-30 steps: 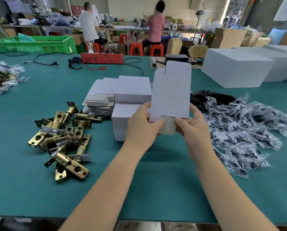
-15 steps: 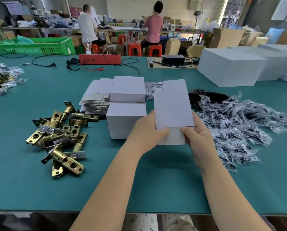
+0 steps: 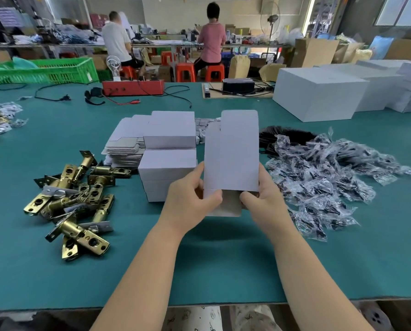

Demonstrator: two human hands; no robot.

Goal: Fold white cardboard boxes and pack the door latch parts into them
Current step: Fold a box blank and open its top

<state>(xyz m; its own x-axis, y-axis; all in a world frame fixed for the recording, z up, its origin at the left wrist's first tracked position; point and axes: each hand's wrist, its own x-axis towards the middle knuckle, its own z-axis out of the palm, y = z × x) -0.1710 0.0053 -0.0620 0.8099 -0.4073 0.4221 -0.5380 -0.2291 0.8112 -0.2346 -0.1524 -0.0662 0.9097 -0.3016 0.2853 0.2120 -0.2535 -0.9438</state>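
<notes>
At centre frame, above the green table (image 3: 223, 271), we find the left hand (image 3: 190, 199) and right hand (image 3: 264, 201) gripping an upright white cardboard box (image 3: 233, 151), brass latches (image 3: 75, 201) lying lower left.

We list: teal tabletop (image 3: 223, 271); orange stools (image 3: 185, 72); standing fan (image 3: 271, 20); bright window (image 3: 400, 10); pale back wall (image 3: 171, 13).
</notes>
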